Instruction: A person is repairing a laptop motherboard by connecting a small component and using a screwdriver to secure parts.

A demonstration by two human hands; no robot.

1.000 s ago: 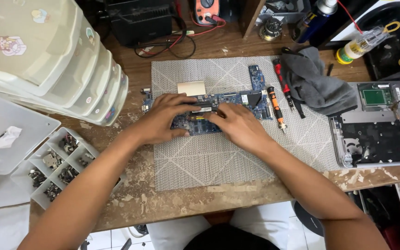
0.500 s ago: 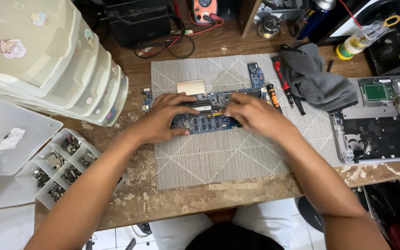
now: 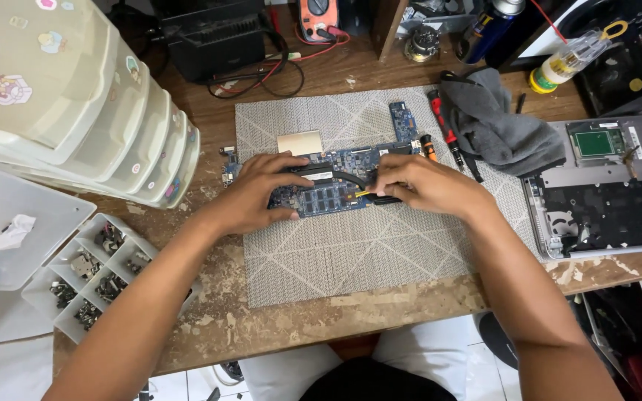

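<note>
A blue laptop circuit board (image 3: 336, 194) lies on a grey patterned mat (image 3: 358, 252) on the wooden bench. My left hand (image 3: 258, 193) rests on the board's left part, fingers spread and pressing down on it. My right hand (image 3: 417, 186) grips a thin tool with a yellow and black tip (image 3: 369, 194), its point against the middle of the board near a black curved heat pipe (image 3: 332, 174). A small tan pad (image 3: 300, 142) sits just behind the board.
Stacked plastic drawers (image 3: 76, 104) stand at the left, a compartment tray of screws (image 3: 87, 275) below them. A grey cloth (image 3: 499, 126), red screwdrivers (image 3: 447, 137) and an opened laptop case (image 3: 603, 186) lie at the right. A multimeter (image 3: 321, 18) and cables sit at the back.
My right hand has shifted left onto the board's middle and now pinches the thin tool there. My left hand stays on the board's left part.
</note>
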